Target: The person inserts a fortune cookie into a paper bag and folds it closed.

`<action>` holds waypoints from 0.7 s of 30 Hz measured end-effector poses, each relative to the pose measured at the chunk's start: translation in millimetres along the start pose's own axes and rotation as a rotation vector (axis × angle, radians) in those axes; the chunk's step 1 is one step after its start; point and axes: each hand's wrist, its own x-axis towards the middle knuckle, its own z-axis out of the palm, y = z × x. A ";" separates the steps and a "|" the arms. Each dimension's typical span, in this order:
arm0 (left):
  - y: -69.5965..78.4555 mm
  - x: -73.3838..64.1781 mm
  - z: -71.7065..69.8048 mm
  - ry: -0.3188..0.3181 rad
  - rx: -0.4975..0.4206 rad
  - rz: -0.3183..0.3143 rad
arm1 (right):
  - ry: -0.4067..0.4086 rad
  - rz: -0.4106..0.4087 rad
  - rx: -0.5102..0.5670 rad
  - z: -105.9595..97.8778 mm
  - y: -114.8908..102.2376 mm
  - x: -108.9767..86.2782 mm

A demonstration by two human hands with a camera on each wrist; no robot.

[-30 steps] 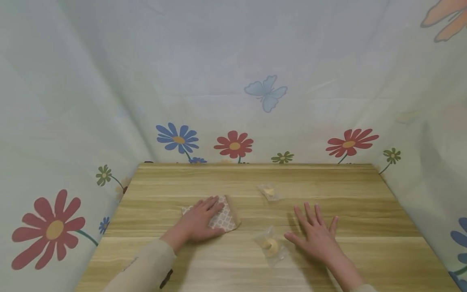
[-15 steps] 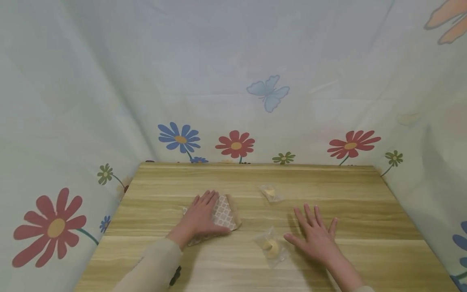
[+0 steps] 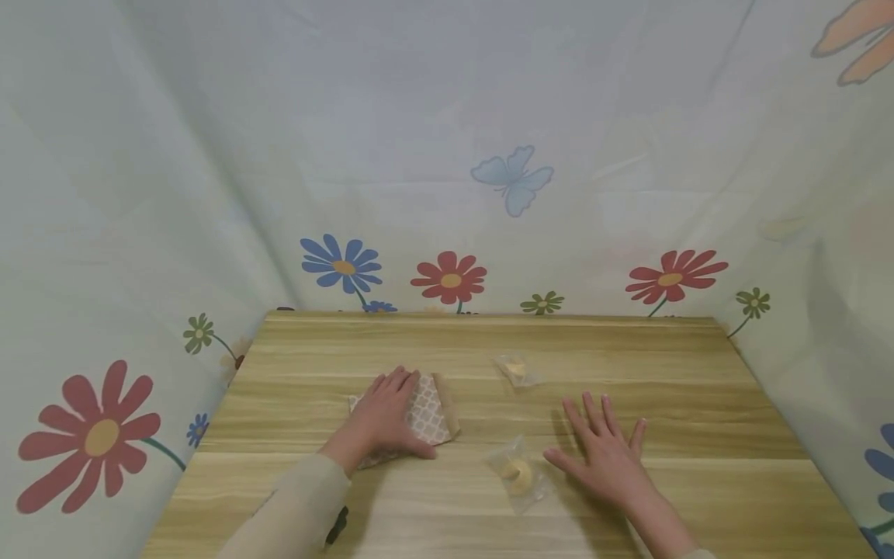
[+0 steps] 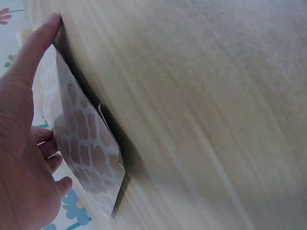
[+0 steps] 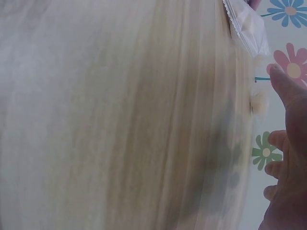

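In the head view, a flat paper bag (image 3: 427, 411) with a white-and-tan lattice print and a plain brown edge lies left of the table's middle. My left hand (image 3: 380, 419) rests over its left part, thumb stretched along the near side and fingers towards the far side. The left wrist view shows the bag (image 4: 88, 143) slightly bulged, with the thumb at one end. My right hand (image 3: 604, 458) is held with fingers spread, holding nothing. Just left of its thumb lies a clear packet with a yellow, fortune-cookie-like piece (image 3: 518, 475).
A second clear packet with a similar yellow piece (image 3: 515, 369) lies farther back on the wood-grain table (image 3: 663, 365). Behind and at both sides hangs a pale curtain (image 3: 391, 155) printed with flowers and butterflies.
My left hand has shifted slightly on the bag, its fingers now pointing more away and uncovering the bag's near-left corner. The right hand and both packets have stayed put.
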 end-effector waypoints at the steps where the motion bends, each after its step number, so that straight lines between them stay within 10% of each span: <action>1: 0.8 -0.3 -1.1 0.000 -0.001 0.002 | 0.000 0.000 0.003 0.1 0.0 -0.1; 21: 4.4 -3.7 -3.7 0.039 -0.017 0.082 | 0.001 -0.014 0.016 -1.1 -2.3 0.5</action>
